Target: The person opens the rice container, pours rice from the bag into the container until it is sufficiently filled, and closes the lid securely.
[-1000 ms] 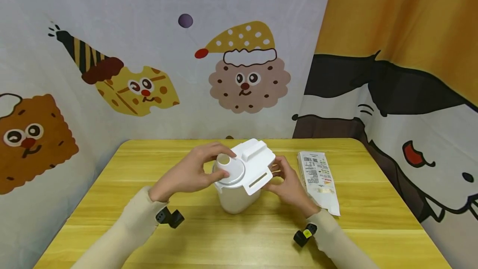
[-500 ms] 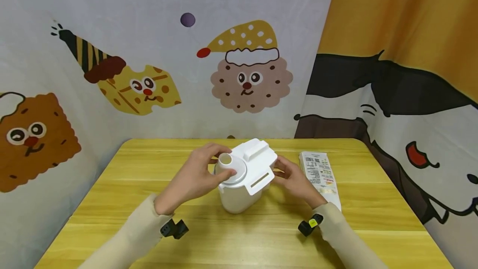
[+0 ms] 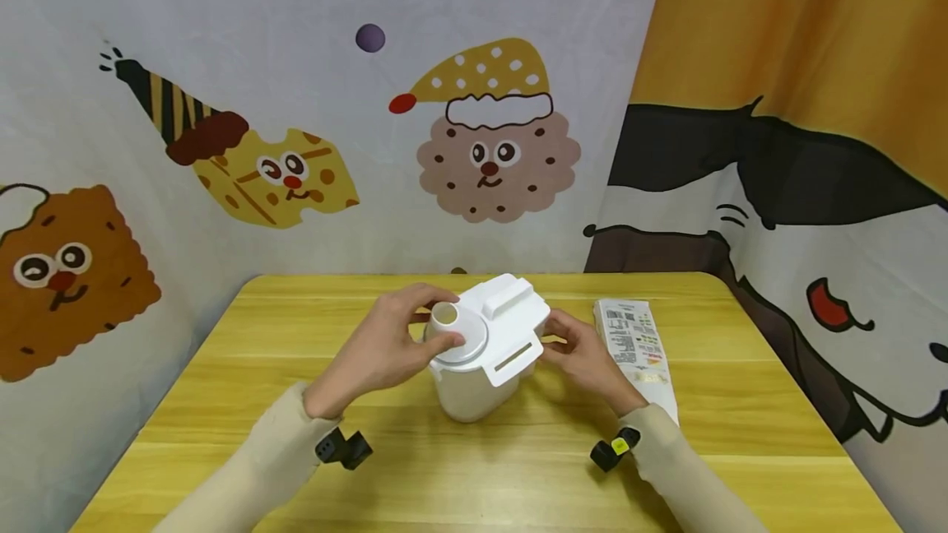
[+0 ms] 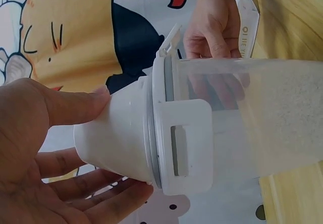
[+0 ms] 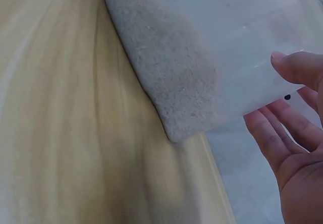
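Note:
A translucent storage container [image 3: 468, 395] stands upright on the table. Pale, rice-like grains [image 5: 171, 67] lie in its lower part. Its white lid [image 3: 511, 321] carries a raised block, a slotted side flap and, at the near left, a tapered white spout piece [image 4: 117, 128]. My left hand [image 3: 381, 348] holds that spout piece, thumb on one side and fingers on the other. On the right, my right hand [image 3: 581, 354] grips the container's side, thumb on one face and fingers round the edge, as the right wrist view shows.
A white printed packet [image 3: 635, 352] lies to the right of the container, partly behind the right forearm. The wooden table [image 3: 296, 311] ends at a cartoon-printed cloth [image 3: 296, 89] at the back. Black wrist cameras sit on both sleeves.
My right hand has shifted slightly to the right along the container's side. My left hand has turned a little while staying on the spout piece. The container stands in about the same place.

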{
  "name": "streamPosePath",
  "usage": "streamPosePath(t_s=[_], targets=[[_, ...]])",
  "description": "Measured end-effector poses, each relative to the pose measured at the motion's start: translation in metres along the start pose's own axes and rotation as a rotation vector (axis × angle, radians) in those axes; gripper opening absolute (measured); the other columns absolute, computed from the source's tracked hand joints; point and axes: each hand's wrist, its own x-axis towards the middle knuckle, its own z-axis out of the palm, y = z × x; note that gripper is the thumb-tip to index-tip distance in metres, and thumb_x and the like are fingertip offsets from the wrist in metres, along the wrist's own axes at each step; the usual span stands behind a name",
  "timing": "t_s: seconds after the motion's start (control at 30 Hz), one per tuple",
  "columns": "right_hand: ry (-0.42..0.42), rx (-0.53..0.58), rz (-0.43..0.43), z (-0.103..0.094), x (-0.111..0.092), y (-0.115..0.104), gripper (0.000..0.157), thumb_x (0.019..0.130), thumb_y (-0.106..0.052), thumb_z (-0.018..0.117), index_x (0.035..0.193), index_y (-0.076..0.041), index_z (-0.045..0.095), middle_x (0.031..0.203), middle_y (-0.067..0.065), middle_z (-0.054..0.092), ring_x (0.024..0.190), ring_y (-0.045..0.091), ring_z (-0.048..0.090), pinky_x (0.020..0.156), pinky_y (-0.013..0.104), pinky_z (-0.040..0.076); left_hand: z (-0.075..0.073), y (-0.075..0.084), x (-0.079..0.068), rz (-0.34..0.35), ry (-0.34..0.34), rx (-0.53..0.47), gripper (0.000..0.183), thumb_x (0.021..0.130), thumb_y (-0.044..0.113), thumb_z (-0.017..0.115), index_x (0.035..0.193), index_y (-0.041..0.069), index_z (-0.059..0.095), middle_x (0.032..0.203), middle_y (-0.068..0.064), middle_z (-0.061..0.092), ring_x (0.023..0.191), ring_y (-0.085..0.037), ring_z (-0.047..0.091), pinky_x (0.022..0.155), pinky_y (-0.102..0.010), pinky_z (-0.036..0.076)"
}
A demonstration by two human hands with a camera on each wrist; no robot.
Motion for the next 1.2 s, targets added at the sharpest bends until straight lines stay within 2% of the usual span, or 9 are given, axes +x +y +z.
streamPosePath(t_s=[0.17,0.27,0.43,0.6,0.73,0.87,1.07,1.2], targets=[[0.027,0.003,0.034,0.001,-0.006,-0.002,0.044,0.091,-0.002,0.076,0.131,-0.013,0.062,0.117,0.009,0.071,0.107,0.007,0.067,0.091,0.027,0.060,-0.004,-0.009,0.004,0.017,-0.030,-0.061,0.040,0.088,0.018,0.083,0.125,0.010,0.069,0.123,-0.001,0.071,0.116,-0.020,0.068,0.099,-0.041,0.058],[0.057,0.005,0.038,0.005,-0.011,-0.003,0.045,0.089,0.000,0.077,0.130,-0.012,0.062,0.116,0.006,0.071,0.106,0.008,0.067,0.090,0.025,0.060,-0.007,-0.016,0.007,0.023,-0.056,-0.108,0.041,0.088,0.017,0.082,0.125,0.010,0.068,0.123,-0.001,0.071,0.118,-0.022,0.067,0.102,-0.044,0.057],[0.105,0.034,0.027,0.014,-0.018,-0.007,0.047,0.086,0.005,0.077,0.128,-0.008,0.060,0.116,0.005,0.070,0.105,0.009,0.067,0.088,0.028,0.061,-0.011,-0.030,0.012,0.027,-0.097,-0.191,0.042,0.089,0.016,0.080,0.128,0.008,0.067,0.127,-0.005,0.069,0.123,-0.024,0.064,0.105,-0.046,0.054],[0.112,0.019,0.036,0.016,-0.025,-0.014,0.048,0.086,0.001,0.080,0.128,-0.010,0.060,0.120,0.008,0.067,0.107,0.011,0.066,0.089,0.029,0.061,-0.014,-0.037,0.016,0.019,-0.133,-0.227,0.040,0.091,0.015,0.079,0.128,0.010,0.067,0.129,-0.003,0.068,0.125,-0.024,0.062,0.108,-0.044,0.052],[0.058,0.003,0.039,0.011,-0.026,-0.017,0.051,0.087,-0.004,0.080,0.131,-0.013,0.057,0.125,0.011,0.065,0.112,0.017,0.064,0.094,0.031,0.060,-0.014,-0.035,0.016,0.031,-0.132,-0.205,0.040,0.091,0.017,0.080,0.128,0.011,0.067,0.128,-0.003,0.068,0.123,-0.024,0.063,0.108,-0.044,0.052],[-0.030,-0.024,0.013,0.001,-0.020,-0.015,0.064,0.088,-0.007,0.080,0.143,-0.016,0.049,0.136,0.010,0.059,0.120,0.017,0.060,0.099,0.035,0.057,-0.012,-0.030,0.015,0.048,-0.102,-0.143,0.042,0.090,0.018,0.081,0.128,0.009,0.066,0.128,-0.005,0.068,0.121,-0.022,0.064,0.105,-0.044,0.054],[-0.162,-0.038,-0.007,-0.014,-0.005,-0.011,0.089,0.088,-0.010,0.081,0.160,-0.028,0.031,0.157,0.003,0.045,0.138,0.010,0.048,0.112,0.050,0.047,-0.009,-0.017,0.007,0.031,0.006,-0.029,0.044,0.090,0.020,0.081,0.130,0.011,0.065,0.127,-0.004,0.068,0.120,-0.021,0.065,0.099,-0.040,0.058],[-0.261,0.037,-0.013,-0.018,0.007,-0.010,0.098,0.088,-0.009,0.080,0.164,-0.029,0.021,0.168,0.004,0.030,0.150,0.014,0.036,0.118,0.061,0.034,-0.006,-0.012,0.003,0.020,0.072,-0.012,0.040,0.090,0.020,0.080,0.127,0.011,0.066,0.121,-0.003,0.069,0.113,-0.019,0.066,0.095,-0.040,0.060]])
